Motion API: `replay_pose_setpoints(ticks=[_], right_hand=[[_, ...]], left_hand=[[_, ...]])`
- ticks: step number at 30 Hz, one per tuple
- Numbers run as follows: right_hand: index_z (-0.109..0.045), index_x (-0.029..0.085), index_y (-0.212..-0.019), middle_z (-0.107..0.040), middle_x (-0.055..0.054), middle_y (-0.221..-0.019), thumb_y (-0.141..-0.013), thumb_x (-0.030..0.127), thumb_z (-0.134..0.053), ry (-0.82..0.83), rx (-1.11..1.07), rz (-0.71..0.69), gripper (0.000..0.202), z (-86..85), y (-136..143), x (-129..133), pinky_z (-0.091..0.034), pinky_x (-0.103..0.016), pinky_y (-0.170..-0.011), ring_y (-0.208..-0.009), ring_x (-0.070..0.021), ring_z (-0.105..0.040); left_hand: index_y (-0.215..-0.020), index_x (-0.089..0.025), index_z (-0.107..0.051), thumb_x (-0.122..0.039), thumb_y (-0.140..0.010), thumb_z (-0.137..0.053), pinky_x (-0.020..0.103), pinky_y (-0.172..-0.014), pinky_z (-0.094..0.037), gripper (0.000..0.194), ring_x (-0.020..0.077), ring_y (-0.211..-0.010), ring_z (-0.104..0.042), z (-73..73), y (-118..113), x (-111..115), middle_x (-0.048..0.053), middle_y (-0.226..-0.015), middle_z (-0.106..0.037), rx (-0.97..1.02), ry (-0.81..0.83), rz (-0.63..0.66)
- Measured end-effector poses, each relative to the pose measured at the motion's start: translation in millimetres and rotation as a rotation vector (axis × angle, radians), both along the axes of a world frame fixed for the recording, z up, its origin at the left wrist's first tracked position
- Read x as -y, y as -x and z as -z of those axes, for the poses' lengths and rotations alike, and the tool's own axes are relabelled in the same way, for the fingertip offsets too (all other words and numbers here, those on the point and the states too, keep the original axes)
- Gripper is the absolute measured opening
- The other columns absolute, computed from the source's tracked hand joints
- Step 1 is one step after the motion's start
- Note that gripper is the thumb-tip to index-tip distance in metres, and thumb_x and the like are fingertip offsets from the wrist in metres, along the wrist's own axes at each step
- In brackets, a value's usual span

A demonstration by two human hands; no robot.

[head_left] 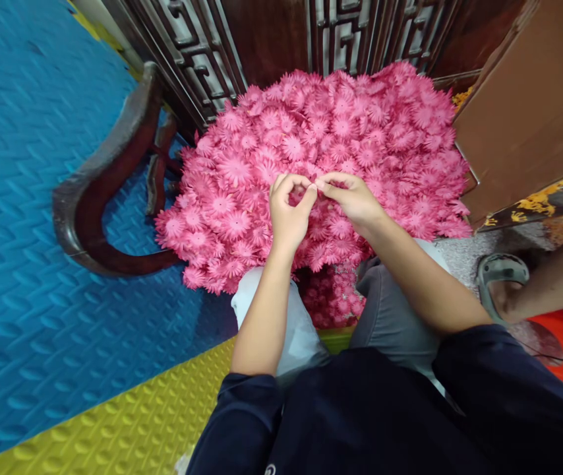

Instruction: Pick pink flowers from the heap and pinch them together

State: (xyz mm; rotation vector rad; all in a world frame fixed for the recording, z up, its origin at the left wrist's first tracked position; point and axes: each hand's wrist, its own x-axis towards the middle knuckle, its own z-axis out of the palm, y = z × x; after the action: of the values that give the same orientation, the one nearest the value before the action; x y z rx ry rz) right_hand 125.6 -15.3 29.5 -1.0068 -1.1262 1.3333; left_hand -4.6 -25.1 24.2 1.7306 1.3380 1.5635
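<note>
A wide heap of pink artificial flower heads spreads in front of my knees. Above its middle, my left hand is closed in a pinch, thumb against index finger. Close beside it, my right hand pinches in the same way, and the fingertips of both hands meet. Whatever lies between the fingertips is too small to make out. Pink petals sit directly behind and below both hands.
A dark curved wooden armrest stands at the left over blue mats. Carved wooden panels rise behind the heap. At the right are a cardboard box, orange flowers and another person's sandalled foot.
</note>
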Motion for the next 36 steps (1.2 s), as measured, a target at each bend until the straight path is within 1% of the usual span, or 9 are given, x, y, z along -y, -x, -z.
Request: replay_pose_setpoints(ticks=[6, 9, 16, 20, 24, 27, 30, 33, 36], right_hand=[[-0.072, 0.021, -0.071, -0.069, 0.003, -0.078, -0.051, 0.048, -0.087, 0.034, -0.053, -0.046, 0.037, -1.3, 0, 0, -0.049, -0.028, -0.081, -0.076, -0.0111, -0.06], [-0.072, 0.021, -0.071, -0.067, 0.003, -0.074, -0.051, 0.049, -0.088, 0.02, -0.066, -0.066, 0.038, -2.2, -2, -1, -0.049, -0.028, -0.08, -0.074, -0.0104, -0.059], [-0.066, 0.02, -0.064, -0.061, 0.004, -0.066, -0.051, 0.057, -0.086, -0.025, -0.023, -0.095, 0.044, -6.7, -4, 0, -0.047, -0.027, -0.072, -0.066, -0.0093, -0.054], [-0.064, 0.019, -0.067, -0.059, 0.004, -0.064, -0.059, 0.056, -0.083, 0.021, 0.014, -0.049, 0.042, -4.4, -4, -1, -0.046, -0.024, -0.062, -0.061, -0.0084, -0.051], [-0.061, 0.019, -0.067, -0.056, 0.002, -0.064, -0.072, 0.049, -0.077, 0.06, 0.034, -0.013, 0.034, 0.0, -9, -6, -0.043, -0.022, -0.055, -0.058, -0.0079, -0.049], [-0.064, 0.02, -0.073, -0.058, 0.002, -0.066, -0.077, 0.042, -0.074, 0.06, 0.036, 0.075, 0.025, 3.2, -15, -11, -0.047, -0.024, -0.061, -0.063, -0.0095, -0.053], [-0.067, 0.021, -0.077, -0.062, 0.002, -0.07, -0.077, 0.031, -0.074, 0.063, 0.013, 0.127, 0.012, 5.2, -17, -13, -0.05, -0.027, -0.071, -0.069, -0.0102, -0.057], [-0.068, 0.021, -0.076, -0.064, 0.002, -0.072, -0.077, 0.027, -0.073, 0.094, -0.017, 0.109, 0.008, 5.4, -14, -11, -0.049, -0.026, -0.072, -0.07, -0.0095, -0.058], [-0.07, 0.02, -0.079, -0.065, 0.002, -0.072, -0.073, 0.031, -0.076, 0.149, -0.032, 0.081, 0.014, 4.7, -10, -8, -0.047, -0.024, -0.061, -0.064, -0.0092, -0.056]], left_hand=[[-0.071, -0.023, -0.052, -0.019, -0.082, -0.061, 0.026, -0.073, -0.046, 0.015, 0.0126, -0.072, -0.053, -0.6, -2, 0, -0.002, -0.072, -0.053, 0.147, 0.072, 0.049], [-0.071, -0.023, -0.053, -0.022, -0.082, -0.062, 0.025, -0.075, -0.047, 0.015, 0.012, -0.073, -0.054, -1.0, -1, 0, -0.002, -0.072, -0.055, 0.209, 0.095, 0.101], [-0.073, -0.023, -0.054, -0.045, -0.086, -0.064, 0.027, -0.076, -0.05, 0.026, 0.0127, -0.075, -0.058, 3.3, 2, -4, -0.001, -0.075, -0.059, 0.26, 0.127, 0.15], [-0.077, -0.024, -0.051, -0.059, -0.086, -0.057, 0.027, -0.074, -0.049, 0.037, 0.0129, -0.076, -0.056, 6.4, 5, -8, 0.0, -0.077, -0.055, 0.25, 0.03, 0.034], [-0.082, -0.024, -0.044, -0.066, -0.091, -0.041, 0.029, -0.073, -0.047, 0.042, 0.0139, -0.078, -0.055, 6.5, 16, -13, 0.001, -0.08, -0.052, 0.215, -0.062, -0.269], [-0.083, -0.024, -0.044, -0.06, -0.094, -0.041, 0.031, -0.075, -0.045, 0.038, 0.0137, -0.081, -0.053, 4.3, 29, -16, 0.001, -0.081, -0.05, 0.24, -0.163, -0.541], [-0.092, -0.023, -0.05, -0.033, -0.091, -0.06, 0.032, -0.077, -0.043, 0.014, 0.0135, -0.081, -0.051, 0.7, 36, -14, 0.0, -0.085, -0.05, 0.283, -0.22, -0.668], [-0.1, -0.024, -0.057, -0.013, -0.08, -0.068, 0.037, -0.085, -0.042, 0.026, 0.0184, -0.09, -0.052, -3.2, 31, -6, 0.003, -0.095, -0.054, 0.09, -0.221, -0.653], [-0.082, -0.024, -0.064, -0.016, -0.08, -0.067, 0.043, -0.095, -0.039, 0.008, 0.0239, -0.097, -0.052, -4.5, 18, 3, 0.005, -0.094, -0.057, -0.156, -0.173, -0.515]])
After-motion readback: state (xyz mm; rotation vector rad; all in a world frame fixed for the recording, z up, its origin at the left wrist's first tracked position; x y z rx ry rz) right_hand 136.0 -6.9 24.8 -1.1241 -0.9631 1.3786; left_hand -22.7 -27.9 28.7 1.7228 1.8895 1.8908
